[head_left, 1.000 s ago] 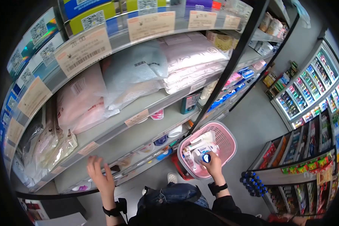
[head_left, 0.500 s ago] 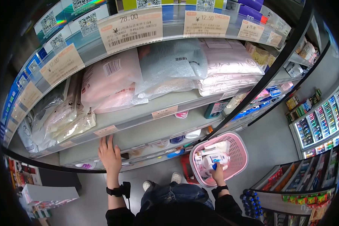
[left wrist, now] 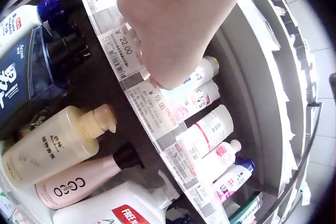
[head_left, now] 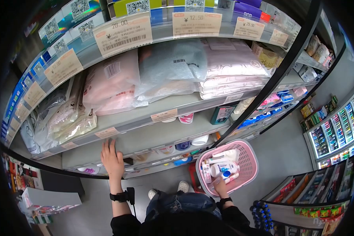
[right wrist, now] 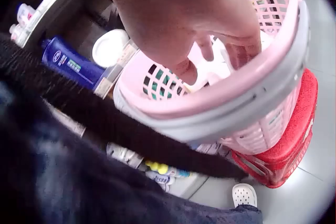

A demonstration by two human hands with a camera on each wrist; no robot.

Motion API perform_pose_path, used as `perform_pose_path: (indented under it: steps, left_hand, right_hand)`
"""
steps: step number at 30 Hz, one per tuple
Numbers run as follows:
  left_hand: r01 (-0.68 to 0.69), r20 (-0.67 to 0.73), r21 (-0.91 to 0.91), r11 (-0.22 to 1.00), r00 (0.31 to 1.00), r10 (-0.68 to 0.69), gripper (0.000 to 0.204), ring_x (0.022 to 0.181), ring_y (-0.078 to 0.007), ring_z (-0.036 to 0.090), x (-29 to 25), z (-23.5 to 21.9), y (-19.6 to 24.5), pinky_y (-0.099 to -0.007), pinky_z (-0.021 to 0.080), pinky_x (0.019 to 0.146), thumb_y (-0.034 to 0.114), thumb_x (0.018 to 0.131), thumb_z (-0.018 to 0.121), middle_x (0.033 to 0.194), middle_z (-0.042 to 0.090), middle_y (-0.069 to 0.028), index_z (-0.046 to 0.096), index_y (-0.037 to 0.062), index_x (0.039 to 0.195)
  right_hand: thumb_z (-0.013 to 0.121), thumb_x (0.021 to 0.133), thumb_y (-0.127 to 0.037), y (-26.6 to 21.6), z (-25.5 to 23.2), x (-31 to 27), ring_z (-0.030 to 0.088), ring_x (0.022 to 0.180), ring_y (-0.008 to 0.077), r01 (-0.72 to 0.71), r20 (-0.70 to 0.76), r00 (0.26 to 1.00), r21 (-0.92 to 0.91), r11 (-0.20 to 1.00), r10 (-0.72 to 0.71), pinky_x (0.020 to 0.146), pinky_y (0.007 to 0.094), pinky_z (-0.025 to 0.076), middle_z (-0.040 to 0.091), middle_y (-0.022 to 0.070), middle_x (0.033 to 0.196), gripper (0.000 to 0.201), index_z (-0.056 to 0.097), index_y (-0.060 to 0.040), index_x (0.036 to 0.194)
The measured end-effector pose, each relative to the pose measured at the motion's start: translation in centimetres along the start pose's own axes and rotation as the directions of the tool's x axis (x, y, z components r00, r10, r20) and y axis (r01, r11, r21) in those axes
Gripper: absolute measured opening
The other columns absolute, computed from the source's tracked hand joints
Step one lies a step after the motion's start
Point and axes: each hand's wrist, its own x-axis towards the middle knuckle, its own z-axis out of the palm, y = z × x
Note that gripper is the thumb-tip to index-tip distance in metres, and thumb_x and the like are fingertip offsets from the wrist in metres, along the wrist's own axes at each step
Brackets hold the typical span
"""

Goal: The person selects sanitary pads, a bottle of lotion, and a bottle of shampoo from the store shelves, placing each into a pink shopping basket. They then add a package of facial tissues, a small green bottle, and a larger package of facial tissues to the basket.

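The pink basket (head_left: pixel 252 157) holds a white bottle (head_left: pixel 216 170) with a blue cap (head_left: pixel 226 174), among other white packages. My right hand (head_left: pixel 221 187) reaches over the basket's near rim, close to the blue cap. In the right wrist view its fingers bend loosely down into the basket, with nothing gripped between thumb and fingers. Over at the lower shelf, my left hand (head_left: pixel 112 160) has its fingers extended at the shelf's front edge. The left wrist view has the fingertips right at the price tags (left wrist: pixel 152 106), overlapping the rail.
Beneath the basket is a red base (right wrist: pixel 302 124). Pump bottles such as a cream one (left wrist: pixel 52 148) line the shelf beside my left hand. Bagged pink packs (head_left: pixel 114 84) fill the shelf above. A black shelf post (head_left: pixel 271 82) rises behind the basket.
My right hand took the blue-capped bottle down into the basket, let go of it and drew back slightly. My left hand moved to the shelf edge and stayed there.
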Motion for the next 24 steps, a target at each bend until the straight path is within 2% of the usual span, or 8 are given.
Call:
perform_pose_path:
  steps: [1,3,6,8,10,14,18,24]
  left_hand:
    - [0.0,-0.003,0.002,1.0,1.0,0.0,0.053,0.138,-0.0372,0.032,0.0,0.1,0.0,-0.052,0.023,0.112,0.017,0.085,0.047,0.146,0.041,-0.0154,0.047,0.0089,0.137]
    - [0.003,0.001,0.007,1.0,1.0,-0.003,0.053,0.138,-0.0373,0.032,0.0,0.0,0.0,-0.0521,0.023,0.112,0.017,0.085,0.047,0.145,0.042,-0.0158,0.047,0.0087,0.137]
    - [-0.007,-0.011,0.003,1.0,1.0,0.007,0.053,0.137,-0.038,0.034,0.0,-0.1,0.2,-0.0516,0.025,0.111,0.015,0.084,0.049,0.143,0.043,-0.0176,0.047,0.0078,0.136]
    - [-0.024,-0.032,-0.007,1.0,0.999,0.024,0.052,0.135,-0.0385,0.035,0.2,-0.5,1.0,-0.0509,0.027,0.11,0.013,0.083,0.051,0.141,0.044,-0.0189,0.048,0.0071,0.135]
    - [-0.008,-0.076,-0.321,0.947,0.997,-0.017,0.051,0.13,-0.0406,0.039,0.0,-0.8,3.0,-0.05,0.032,0.106,0.007,0.082,0.055,0.135,0.046,-0.0212,0.049,0.0053,0.132]
    - [-0.271,-0.202,-0.236,0.933,0.953,0.225,0.045,0.12,-0.0438,0.043,2.5,-4.1,10.4,-0.051,0.036,0.101,0.009,0.083,0.06,0.128,0.047,-0.0237,0.052,0.0033,0.126]
    - [-0.256,-0.222,-0.158,0.954,0.95,0.218,0.044,0.116,-0.0475,0.044,5.5,-3.4,12.8,-0.0522,0.034,0.101,0.011,0.083,0.062,0.126,0.049,-0.0261,0.053,0.002,0.125]
    - [-0.308,-0.263,-0.2,0.93,0.931,0.251,0.029,0.093,-0.0446,0.06,9.2,-1.6,13.1,-0.0515,0.045,0.082,0.017,0.082,0.065,0.099,0.065,-0.0228,0.064,0.0003,0.105]
  right_hand:
    - [0.063,0.082,-0.017,0.2,0.4,-1.0,0.061,0.102,0.0442,0.001,-0.001,1.0,0.001,1.0,-0.001,0.091,0.0473,0.048,0.064,0.0279,0.105,0.05,0.053,-0.0054,0.129]
    - [0.056,0.09,-0.028,-0.3,1.2,-3.0,0.065,0.097,0.0405,0.058,0.204,0.978,-0.102,0.993,-0.037,0.085,0.045,0.05,0.067,0.0249,0.099,0.036,0.063,-0.0041,0.115]
    - [0.049,0.094,-0.039,-1.3,0.6,-3.7,0.065,0.098,0.0414,0.045,0.192,0.98,0.078,0.996,-0.059,0.084,0.0448,0.05,0.068,0.0245,0.101,0.043,0.065,-0.0037,0.112]
    - [0.05,0.094,-0.04,-1.0,0.8,-3.4,0.064,0.098,0.0411,0.044,0.202,0.978,0.021,0.999,-0.047,0.086,0.0448,0.049,0.068,0.0255,0.101,0.044,0.066,-0.0026,0.111]
    - [0.05,0.094,-0.041,-1.2,0.8,-3.4,0.064,0.099,0.0409,0.042,0.207,0.978,-0.037,0.998,-0.033,0.088,0.0447,0.049,0.067,0.0265,0.101,0.046,0.066,-0.0014,0.109]
    - [0.049,0.094,-0.042,-2.9,-0.6,-4.0,0.064,0.098,0.0419,0.047,0.225,0.974,-0.049,0.998,-0.035,0.087,0.0455,0.049,0.067,0.0264,0.101,0.046,0.066,-0.0029,0.109]
    - [0.049,0.093,-0.042,-3.1,-0.5,-4.2,0.064,0.097,0.0429,0.037,0.191,0.981,0.004,0.999,-0.037,0.086,0.046,0.049,0.067,0.0265,0.099,0.045,0.066,-0.0016,0.106]
    - [0.052,0.092,-0.04,-3.2,-0.3,-4.5,0.065,0.093,0.0403,0.041,0.141,0.989,-0.003,0.999,-0.04,0.082,0.0461,0.05,0.069,0.0241,0.094,0.043,0.067,-0.0017,0.104]
